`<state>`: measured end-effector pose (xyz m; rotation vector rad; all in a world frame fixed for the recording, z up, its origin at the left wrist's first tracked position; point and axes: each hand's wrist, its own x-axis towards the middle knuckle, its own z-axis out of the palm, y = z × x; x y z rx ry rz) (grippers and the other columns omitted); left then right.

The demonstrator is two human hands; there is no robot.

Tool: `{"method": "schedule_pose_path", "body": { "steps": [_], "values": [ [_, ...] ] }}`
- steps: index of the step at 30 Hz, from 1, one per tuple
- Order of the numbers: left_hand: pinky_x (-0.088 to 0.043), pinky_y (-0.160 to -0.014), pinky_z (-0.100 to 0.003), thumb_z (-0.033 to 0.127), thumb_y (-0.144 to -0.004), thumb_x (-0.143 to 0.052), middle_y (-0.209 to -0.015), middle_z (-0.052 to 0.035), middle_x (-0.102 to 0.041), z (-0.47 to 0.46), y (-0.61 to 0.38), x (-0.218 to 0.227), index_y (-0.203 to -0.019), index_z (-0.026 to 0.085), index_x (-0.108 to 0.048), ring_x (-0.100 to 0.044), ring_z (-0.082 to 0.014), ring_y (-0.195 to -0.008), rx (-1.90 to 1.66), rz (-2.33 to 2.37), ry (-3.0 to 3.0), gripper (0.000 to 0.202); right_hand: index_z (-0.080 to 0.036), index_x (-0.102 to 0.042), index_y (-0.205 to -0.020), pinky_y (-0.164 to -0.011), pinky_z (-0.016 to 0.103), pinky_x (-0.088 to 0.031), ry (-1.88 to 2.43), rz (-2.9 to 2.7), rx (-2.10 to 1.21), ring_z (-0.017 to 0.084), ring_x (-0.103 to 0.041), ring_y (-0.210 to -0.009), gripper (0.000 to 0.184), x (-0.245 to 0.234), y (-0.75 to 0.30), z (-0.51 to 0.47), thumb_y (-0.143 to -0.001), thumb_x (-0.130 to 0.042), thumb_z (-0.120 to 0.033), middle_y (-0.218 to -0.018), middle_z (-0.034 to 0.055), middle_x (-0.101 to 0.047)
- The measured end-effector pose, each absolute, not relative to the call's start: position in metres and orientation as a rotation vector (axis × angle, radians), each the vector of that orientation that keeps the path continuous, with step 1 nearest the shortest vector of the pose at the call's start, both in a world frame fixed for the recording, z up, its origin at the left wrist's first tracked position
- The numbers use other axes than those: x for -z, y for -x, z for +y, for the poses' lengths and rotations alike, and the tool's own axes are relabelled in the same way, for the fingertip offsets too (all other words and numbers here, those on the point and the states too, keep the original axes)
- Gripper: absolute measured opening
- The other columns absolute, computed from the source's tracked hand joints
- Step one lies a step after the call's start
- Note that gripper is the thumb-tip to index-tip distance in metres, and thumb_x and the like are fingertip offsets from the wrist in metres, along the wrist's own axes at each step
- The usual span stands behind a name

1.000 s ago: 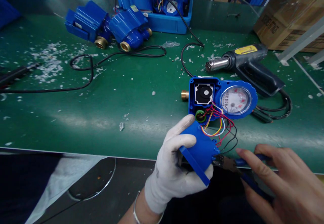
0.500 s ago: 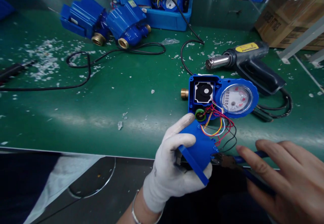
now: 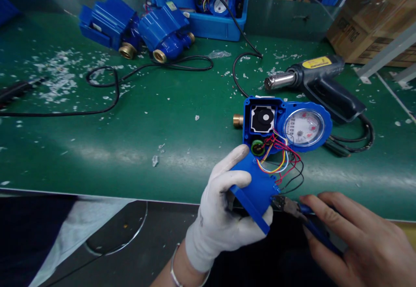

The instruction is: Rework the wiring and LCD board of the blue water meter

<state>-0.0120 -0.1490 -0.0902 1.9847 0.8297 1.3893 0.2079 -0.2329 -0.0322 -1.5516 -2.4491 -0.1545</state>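
Observation:
My left hand, in a white glove, is closed around a blue plastic cover held over the bench's front edge. Red, yellow, blue and black wires run from the cover up to an opened blue water meter lying on the green bench, dial face up, brass fitting at its left. My bare right hand grips blue-handled cutting pliers, whose jaws touch the cover's right corner where the wires come out.
A black heat gun with its cable lies behind the meter. Two closed blue meters and a blue bin of parts sit at the back. Black cables and white scraps litter the green bench. Cardboard boxes stand at right.
My right hand has curled tighter on the pliers and shifted slightly down and left. My left hand and the cover have barely moved.

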Motion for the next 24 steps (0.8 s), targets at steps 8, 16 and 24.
{"method": "schedule_pose_path", "body": {
  "steps": [8,16,24],
  "values": [
    [-0.048,-0.104,-0.05,0.011,-0.053,-0.083,-0.139,-0.0188,-0.051,-0.15,0.012,0.09,-0.118,0.016,-0.048,-0.053,-0.0341,-0.127,-1.398,0.848,-1.999,0.073,-0.012,-0.056,-0.12,-0.073,0.012,-0.055,1.625,-2.373,-0.238,0.011,-0.068,-0.084,0.032,0.041,-0.21,-0.241,-0.091,-0.052,-0.026,-0.101,0.0093,-0.064],
    [-0.045,-0.105,-0.053,0.012,-0.051,-0.085,-0.141,-0.0193,-0.047,-0.15,0.012,0.09,-0.116,0.019,-0.045,-0.051,-0.0353,-0.128,-1.389,0.84,-1.896,0.076,-0.017,-0.065,-0.113,-0.067,0.022,-0.057,1.722,-2.02,-0.487,0.018,-0.065,-0.077,0.035,0.028,-0.186,-0.23,-0.086,-0.057,-0.037,-0.084,0.0073,-0.063],
    [-0.045,-0.103,-0.057,0.011,-0.048,-0.084,-0.14,-0.0205,-0.047,-0.15,0.012,0.09,-0.116,0.02,-0.043,-0.05,-0.0386,-0.128,-1.362,0.853,-1.837,0.08,-0.02,-0.068,-0.112,-0.076,0.03,-0.057,1.761,-1.839,-0.622,0.023,-0.064,-0.087,0.047,0.032,-0.187,-0.226,-0.08,-0.062,-0.053,-0.085,0.0082,-0.063]
  ]
}}
